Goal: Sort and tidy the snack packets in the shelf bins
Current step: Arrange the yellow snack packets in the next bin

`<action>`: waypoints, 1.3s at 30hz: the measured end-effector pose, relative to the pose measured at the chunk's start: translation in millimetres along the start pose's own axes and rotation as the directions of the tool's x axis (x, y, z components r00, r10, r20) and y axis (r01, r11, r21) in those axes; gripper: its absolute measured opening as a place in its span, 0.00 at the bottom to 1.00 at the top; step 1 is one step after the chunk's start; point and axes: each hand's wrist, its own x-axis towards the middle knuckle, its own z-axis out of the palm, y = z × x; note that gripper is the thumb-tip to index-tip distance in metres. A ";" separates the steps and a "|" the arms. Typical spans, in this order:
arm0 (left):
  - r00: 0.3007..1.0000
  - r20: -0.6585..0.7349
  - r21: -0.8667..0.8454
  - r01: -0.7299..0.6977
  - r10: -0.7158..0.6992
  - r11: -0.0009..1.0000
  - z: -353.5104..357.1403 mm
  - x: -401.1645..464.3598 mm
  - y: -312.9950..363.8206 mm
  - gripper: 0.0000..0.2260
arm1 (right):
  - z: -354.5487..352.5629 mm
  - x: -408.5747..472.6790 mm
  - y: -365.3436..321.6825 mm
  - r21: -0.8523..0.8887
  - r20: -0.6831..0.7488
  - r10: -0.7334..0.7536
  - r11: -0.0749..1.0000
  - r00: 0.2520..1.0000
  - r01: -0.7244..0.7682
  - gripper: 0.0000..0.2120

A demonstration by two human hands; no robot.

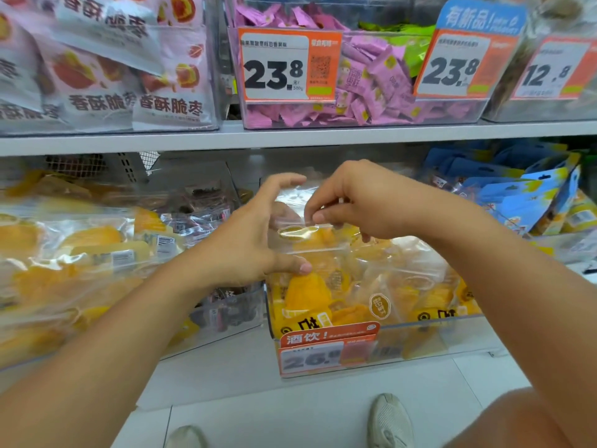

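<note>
Right hand point(349, 202) pinches the clear top edge of a mango packet point(310, 250) standing upright in the lower-shelf bin point(420, 347). Left hand point(255, 240) is spread open against its left side, thumb on the front, equally close.

Bright, even shop lighting, with a wide-angle view that bends at the edges.
Clear packets point(339, 253) show white glare; the lower price tag point(326, 350) and left-hand bags point(64, 253) are blurred, and shadows are faint.

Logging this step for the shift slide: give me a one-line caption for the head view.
Right hand pinches a clear mango packet over the lower bin; open left hand steadies it.
</note>
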 end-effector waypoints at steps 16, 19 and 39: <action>0.994 0.093 0.219 0.034 -0.055 0.975 -7.0 6.5 18.4 0.14 | -6.8 -29.0 29.7 -0.121 0.335 0.258 0.965 0.906 -0.230 0.06; 0.993 0.107 0.186 0.036 -0.057 0.982 -6.6 5.6 19.4 0.15 | 3.9 -23.7 16.7 -0.298 0.456 0.298 0.939 0.838 -0.171 0.13; 0.992 0.117 0.285 -0.069 0.037 0.956 -11.6 13.5 9.4 0.17 | -38.6 -50.8 54.2 -0.263 0.046 0.271 0.932 0.962 -0.250 0.06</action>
